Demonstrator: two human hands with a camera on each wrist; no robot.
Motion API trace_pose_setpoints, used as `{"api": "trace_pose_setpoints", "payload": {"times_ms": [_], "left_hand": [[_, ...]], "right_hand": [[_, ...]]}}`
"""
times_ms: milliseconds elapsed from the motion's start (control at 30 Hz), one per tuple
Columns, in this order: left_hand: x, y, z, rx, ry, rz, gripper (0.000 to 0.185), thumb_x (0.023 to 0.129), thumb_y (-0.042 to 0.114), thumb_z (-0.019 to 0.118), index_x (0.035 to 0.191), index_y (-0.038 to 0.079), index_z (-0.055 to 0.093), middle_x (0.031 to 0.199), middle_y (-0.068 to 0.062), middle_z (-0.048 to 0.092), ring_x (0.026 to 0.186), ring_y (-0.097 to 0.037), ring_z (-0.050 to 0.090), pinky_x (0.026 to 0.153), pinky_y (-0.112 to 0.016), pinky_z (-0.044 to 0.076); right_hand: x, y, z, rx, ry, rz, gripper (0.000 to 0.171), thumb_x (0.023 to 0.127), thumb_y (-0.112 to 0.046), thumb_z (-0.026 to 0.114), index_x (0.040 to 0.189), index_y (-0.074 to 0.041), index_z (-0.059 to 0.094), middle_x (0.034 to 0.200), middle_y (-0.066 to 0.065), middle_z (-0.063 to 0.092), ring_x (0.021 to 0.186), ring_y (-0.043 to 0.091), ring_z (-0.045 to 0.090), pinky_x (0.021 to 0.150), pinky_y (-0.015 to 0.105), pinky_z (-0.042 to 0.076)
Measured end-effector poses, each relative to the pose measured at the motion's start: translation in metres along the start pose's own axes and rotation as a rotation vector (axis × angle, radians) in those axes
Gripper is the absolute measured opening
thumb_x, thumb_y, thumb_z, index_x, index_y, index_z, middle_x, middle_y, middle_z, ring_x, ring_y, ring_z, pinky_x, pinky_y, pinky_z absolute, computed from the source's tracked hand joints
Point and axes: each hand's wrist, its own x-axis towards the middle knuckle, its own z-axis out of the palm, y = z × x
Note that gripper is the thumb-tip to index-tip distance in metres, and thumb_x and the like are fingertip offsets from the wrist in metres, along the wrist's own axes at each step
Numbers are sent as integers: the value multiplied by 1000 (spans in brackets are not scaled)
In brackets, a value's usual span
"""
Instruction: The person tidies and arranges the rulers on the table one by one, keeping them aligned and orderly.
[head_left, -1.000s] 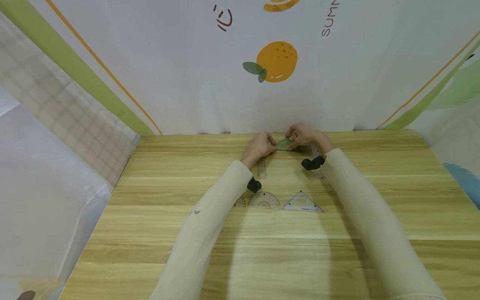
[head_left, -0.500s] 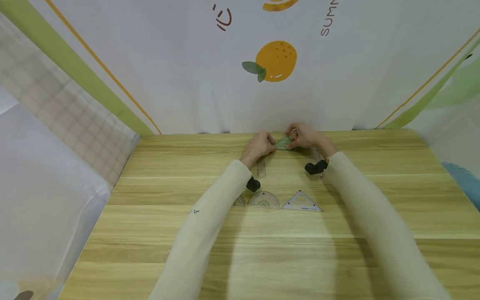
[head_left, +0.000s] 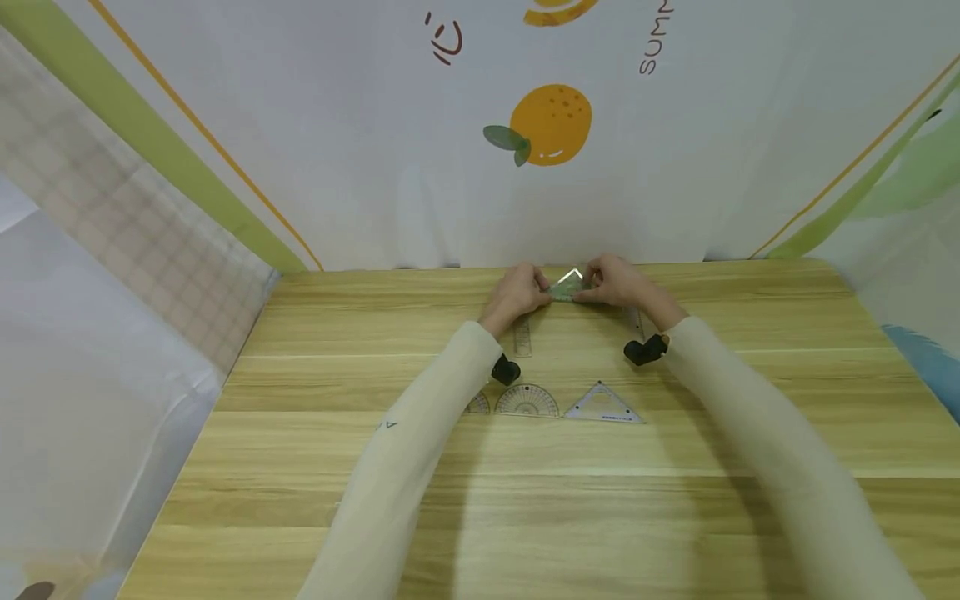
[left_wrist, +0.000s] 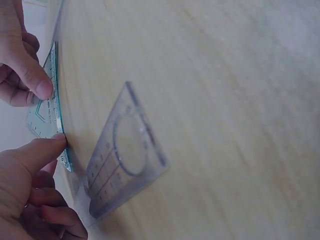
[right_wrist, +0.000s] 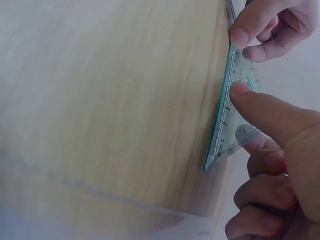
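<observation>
We held the green triangle [head_left: 567, 287] at the table's far edge, near the white cloth [head_left: 360, 167], its peak pointing toward that cloth. Our left hand [head_left: 517, 289] pinched its left corner; our right hand [head_left: 618, 282] pinched it farther right, thumb on the long edge, fingers behind. We could not tell whether it touched the table [head_left: 555, 525]. A clear ruler [head_left: 522, 340] lay below our left hand, and nearer us a protractor [head_left: 527, 402] lay beside a clear triangle [head_left: 626, 413].

1 printed orange [head_left: 558, 123], wood table [head_left: 555, 517], checked panel [head_left: 135, 212], possibly cloth
</observation>
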Motion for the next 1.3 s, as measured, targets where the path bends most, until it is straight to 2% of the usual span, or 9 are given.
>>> {"api": "trace_pose_setpoints", "payload": {"times_ms": [100, 233, 367, 500, 600, 833, 933, 1100, 1300], "left_hand": [[-1, 0, -1, 16, -3, 15, 16, 93, 22, 78, 102, 11, 71, 102, -2, 67, 87, -17, 60, 78, -33, 48], [-2, -2, -2, 28, -4, 23, 17, 93, 24, 78, 102, 11, 71, 102, -1, 68, 87, -16, 60, 79, -32, 48], [-2, -4, -3, 27, 1, 45, 16, 93, 24, 78, 101, 10, 73, 102, -3, 68, 85, -17, 59, 76, -32, 47], [-3, -6, -4, 11, 7, 74, 15, 93, 23, 78, 99, 10, 74, 100, -3, 68, 80, -16, 56, 70, -30, 45], [-4, -7, -5, -10, 3, 92, 14, 93, 23, 78, 98, 10, 74, 97, -3, 67, 77, -16, 55, 67, -28, 44], [-7, -9, -8, -111, -9, 125, 13, 94, 22, 77, 97, 10, 75, 83, -4, 66, 69, -16, 56, 62, -29, 44], [-5, -10, -9, -125, 1, 144, 12, 94, 21, 77, 96, 10, 75, 76, -4, 65, 63, -14, 52, 59, -28, 42], [-4, -11, -10, -155, 11, 164, 12, 94, 21, 77, 98, 10, 76, 67, -2, 57, 55, -13, 44, 56, -28, 38], [-5, -13, -13, -215, 7, 200, 12, 94, 19, 77, 97, 7, 77, 57, 1, 48, 51, -11, 36, 55, -27, 33]], "right_hand": [[-3, 2, -2, -20, -23, -44, 26, 92, -21, 78, 84, 0, 65, 64, 2, 44, 57, 15, 38, 57, 32, 34], [-9, 6, -6, 15, -82, -82, 30, 94, -16, 75, 73, -7, 56, 59, -1, 37, 52, 12, 35, 56, 31, 34], [-14, 9, -9, 61, -125, -124, 30, 97, -11, 71, 70, -9, 56, 57, -4, 34, 50, 10, 31, 54, 30, 32], [-17, 11, -11, 81, -138, -169, 39, 98, -8, 69, 65, -12, 48, 57, -4, 31, 50, 8, 28, 56, 31, 31], [-18, 12, -11, 108, -144, -169, 44, 98, -6, 68, 63, -13, 42, 57, -4, 30, 50, 9, 27, 57, 31, 31], [-20, 13, -11, 163, -145, -140, 40, 99, -7, 67, 66, -11, 45, 58, -4, 31, 51, 10, 27, 58, 30, 31], [-22, 13, -11, 172, -134, -138, 35, 99, -9, 67, 68, -8, 52, 58, -4, 33, 52, 10, 29, 57, 29, 32], [-24, 16, -11, 192, -111, -135, 21, 100, -12, 68, 82, 0, 67, 59, -3, 37, 53, 10, 32, 57, 30, 34], [-30, 17, -13, 236, -89, -110, 19, 100, -18, 69, 97, 0, 74, 64, 1, 45, 56, 11, 36, 57, 30, 36]]}}
